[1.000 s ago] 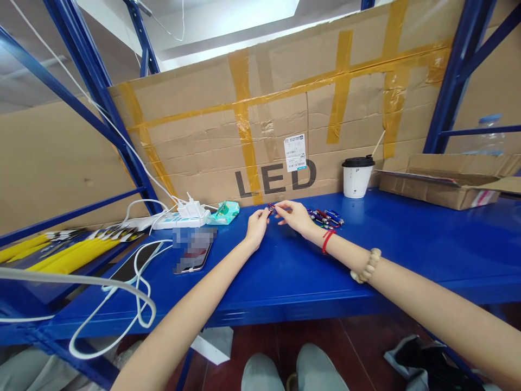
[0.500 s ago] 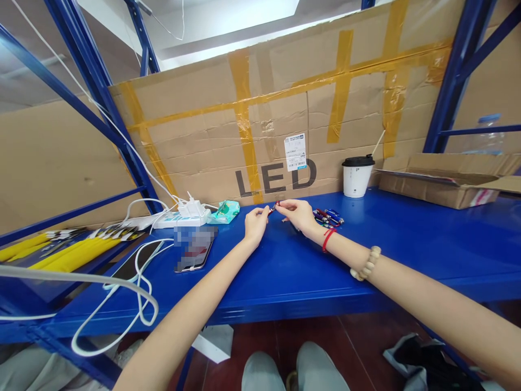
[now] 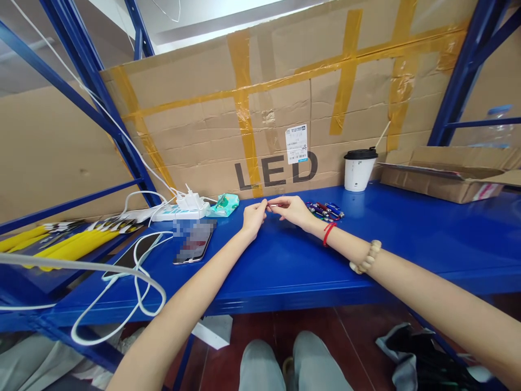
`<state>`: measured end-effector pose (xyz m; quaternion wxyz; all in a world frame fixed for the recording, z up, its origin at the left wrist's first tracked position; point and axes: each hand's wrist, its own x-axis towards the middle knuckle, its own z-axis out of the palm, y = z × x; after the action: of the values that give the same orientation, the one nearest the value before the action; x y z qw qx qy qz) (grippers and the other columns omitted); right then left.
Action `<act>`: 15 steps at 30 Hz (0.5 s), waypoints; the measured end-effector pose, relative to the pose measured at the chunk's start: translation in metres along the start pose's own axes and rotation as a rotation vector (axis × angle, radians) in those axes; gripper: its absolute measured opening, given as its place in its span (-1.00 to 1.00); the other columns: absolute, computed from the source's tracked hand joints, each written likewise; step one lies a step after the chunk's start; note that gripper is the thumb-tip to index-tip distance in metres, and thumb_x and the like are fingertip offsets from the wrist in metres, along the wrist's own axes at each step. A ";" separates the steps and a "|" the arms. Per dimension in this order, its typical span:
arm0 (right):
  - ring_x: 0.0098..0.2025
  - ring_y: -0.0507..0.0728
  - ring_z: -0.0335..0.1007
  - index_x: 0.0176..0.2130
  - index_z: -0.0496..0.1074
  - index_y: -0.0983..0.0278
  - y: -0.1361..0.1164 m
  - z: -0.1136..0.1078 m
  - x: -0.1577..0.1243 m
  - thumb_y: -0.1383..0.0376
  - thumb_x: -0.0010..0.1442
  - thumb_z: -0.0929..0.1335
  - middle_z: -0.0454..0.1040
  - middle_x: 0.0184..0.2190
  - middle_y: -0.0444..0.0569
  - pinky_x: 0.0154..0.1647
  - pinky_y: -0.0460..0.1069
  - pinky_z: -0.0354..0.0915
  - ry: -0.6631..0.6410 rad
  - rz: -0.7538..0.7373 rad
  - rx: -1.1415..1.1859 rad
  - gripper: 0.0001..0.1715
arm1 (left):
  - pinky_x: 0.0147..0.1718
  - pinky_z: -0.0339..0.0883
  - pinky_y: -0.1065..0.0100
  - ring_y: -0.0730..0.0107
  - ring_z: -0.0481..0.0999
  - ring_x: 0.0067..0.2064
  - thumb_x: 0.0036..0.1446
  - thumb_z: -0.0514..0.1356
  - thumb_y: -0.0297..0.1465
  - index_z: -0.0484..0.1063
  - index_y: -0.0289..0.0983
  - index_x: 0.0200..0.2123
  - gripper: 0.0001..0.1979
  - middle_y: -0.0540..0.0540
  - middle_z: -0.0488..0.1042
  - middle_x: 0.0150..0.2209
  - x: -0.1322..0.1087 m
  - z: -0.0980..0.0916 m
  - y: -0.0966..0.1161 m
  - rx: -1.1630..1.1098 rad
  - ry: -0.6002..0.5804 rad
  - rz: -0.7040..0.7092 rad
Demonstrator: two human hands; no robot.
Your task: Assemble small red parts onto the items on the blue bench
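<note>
Above the blue shelf top, my two hands meet fingertip to fingertip around a small slim red metallic piece. My left hand is closed, its thumb and finger pinching at the left end. Reaching in from the right, my right hand pinches the piece along its length and hides part of it. A small heap of shiny red, blue and silver pieces lies just beyond my right wrist; they are too small to name exactly.
A lidded paper cup and an open cardboard box stand at the back right. To the left are a phone, a power strip, a green packet, a looped white cable and yellow-handled items.
My fingertips have drawn closer together, and the red piece now lies flatter between them. The view has tilted slightly downward.
</note>
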<state>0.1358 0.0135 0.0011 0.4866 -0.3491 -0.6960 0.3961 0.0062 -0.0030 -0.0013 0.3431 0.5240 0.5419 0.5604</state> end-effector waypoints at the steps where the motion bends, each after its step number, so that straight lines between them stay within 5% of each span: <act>1: -0.40 0.04 0.44 -0.20 0.56 0.33 -0.001 0.001 -0.001 0.31 -0.01 0.42 0.58 -0.33 -0.01 -0.62 -0.17 0.32 -0.009 0.004 -0.025 -0.69 | -0.65 -0.08 0.47 0.61 0.04 -0.68 0.04 0.13 -0.12 0.31 -0.29 -0.63 -0.62 0.11 0.09 -0.75 0.003 -0.002 -0.003 0.033 0.009 0.031; 4: -0.46 0.04 0.43 -0.14 0.54 0.34 -0.001 0.001 -0.002 0.23 0.04 0.40 0.57 -0.29 0.02 -0.67 -0.15 0.29 -0.056 -0.018 -0.116 -0.62 | -0.62 -0.05 0.45 0.57 0.11 -0.64 0.00 0.15 -0.14 0.29 -0.28 -0.67 -0.62 0.08 0.15 -0.75 0.009 -0.006 -0.008 0.143 0.024 0.135; 10: -0.55 -0.01 0.38 -0.33 0.59 0.26 -0.001 -0.007 -0.001 0.20 0.09 0.35 0.57 -0.44 -0.11 -0.59 -0.16 0.24 -0.174 -0.214 -0.304 -0.76 | -0.58 0.00 0.45 0.56 0.12 -0.62 -0.01 0.14 -0.11 0.23 -0.28 -0.74 -0.56 0.06 0.19 -0.74 0.013 -0.012 -0.009 0.207 -0.034 0.256; 15: -0.57 -0.01 0.37 -0.43 0.54 0.29 -0.005 -0.006 -0.002 0.19 0.05 0.37 0.50 -0.56 -0.12 -0.63 -0.17 0.24 -0.282 -0.135 -0.240 -0.78 | -0.55 0.02 0.45 0.56 0.14 -0.62 0.02 0.11 -0.19 0.23 -0.28 -0.74 -0.60 0.06 0.20 -0.74 0.015 -0.016 -0.009 0.252 -0.004 0.283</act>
<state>0.1421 0.0110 0.0062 0.3646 -0.2981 -0.8214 0.3217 -0.0140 0.0093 -0.0045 0.1936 0.6349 0.5280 0.5298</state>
